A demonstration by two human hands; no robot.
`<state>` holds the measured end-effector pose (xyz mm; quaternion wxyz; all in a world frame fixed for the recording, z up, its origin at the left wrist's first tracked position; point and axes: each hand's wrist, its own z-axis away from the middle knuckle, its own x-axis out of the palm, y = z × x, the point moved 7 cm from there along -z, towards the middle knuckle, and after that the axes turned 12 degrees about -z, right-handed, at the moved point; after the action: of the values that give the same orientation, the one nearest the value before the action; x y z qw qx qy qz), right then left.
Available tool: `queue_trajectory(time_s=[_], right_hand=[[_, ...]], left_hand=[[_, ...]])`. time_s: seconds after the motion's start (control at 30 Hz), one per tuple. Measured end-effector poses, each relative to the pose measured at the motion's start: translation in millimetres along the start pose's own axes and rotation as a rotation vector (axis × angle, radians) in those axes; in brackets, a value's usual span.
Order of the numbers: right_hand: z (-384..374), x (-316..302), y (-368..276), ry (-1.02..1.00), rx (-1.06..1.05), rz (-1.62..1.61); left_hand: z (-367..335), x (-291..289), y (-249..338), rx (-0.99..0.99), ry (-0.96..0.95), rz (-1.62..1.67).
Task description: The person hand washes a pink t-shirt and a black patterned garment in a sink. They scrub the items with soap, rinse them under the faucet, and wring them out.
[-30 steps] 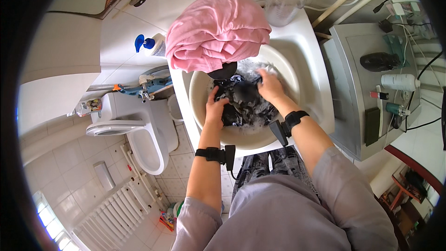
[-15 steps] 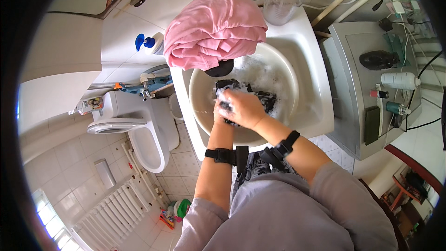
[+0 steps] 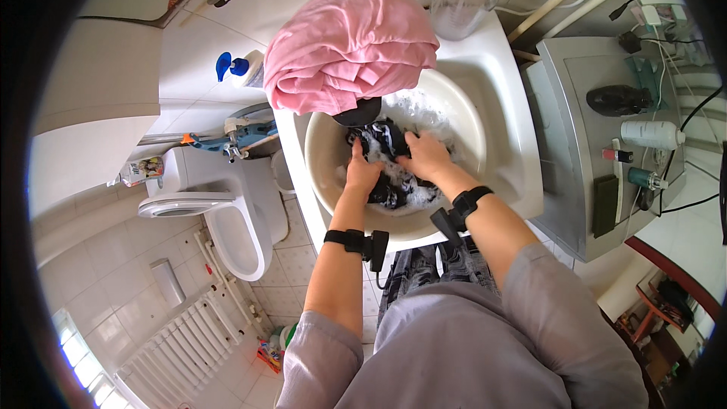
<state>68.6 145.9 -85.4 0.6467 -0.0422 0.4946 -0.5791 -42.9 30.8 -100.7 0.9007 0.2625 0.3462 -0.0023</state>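
Note:
A wet black garment (image 3: 390,140) with white suds on it lies bunched in a round cream basin (image 3: 316,174). My left hand (image 3: 363,170) grips its left side, with thumb and forefinger apart and cloth between them. On the other side, my right hand (image 3: 427,157) holds the garment's right part, its thumb and forefinger set on the black cloth. The other fingers of both hands are partly hidden by the cloth and foam. Suds and cloudy water (image 3: 416,110) fill the far part of the basin.
The basin sits in a white sink (image 3: 515,129). A pink cloth bundle (image 3: 352,45) overhangs its far edge. Behind stand a clear pump bottle (image 3: 458,11) and a blue-topped pump bottle (image 3: 254,68). A grey appliance (image 3: 560,174) is at right, a toilet (image 3: 235,235) at left.
My hands were together, squeezing the sudsy garment between them. Now they are apart, left and right, and the garment is more spread out in the basin.

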Motion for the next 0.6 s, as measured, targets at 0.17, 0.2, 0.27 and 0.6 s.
queue_trajectory(time_s=[0.17, 0.2, 0.27, 0.6], right_hand=[[-11, -44, 39, 0.474, -0.006, -0.258], [-13, -42, 33, 0.519, -0.045, -0.265], [-6, -14, -21, -0.053, -0.028, -1.104], [66, -34, -124, 0.241, -0.586, -0.428]], left_hand=[[5, 2, 15, -0.170, -0.138, 1.103], [4, 4, 17, -0.224, -0.117, 1.274], [1, 10, 20, -0.129, -0.289, 1.485], [39, -11, 47, 0.181, -0.270, 1.430]])
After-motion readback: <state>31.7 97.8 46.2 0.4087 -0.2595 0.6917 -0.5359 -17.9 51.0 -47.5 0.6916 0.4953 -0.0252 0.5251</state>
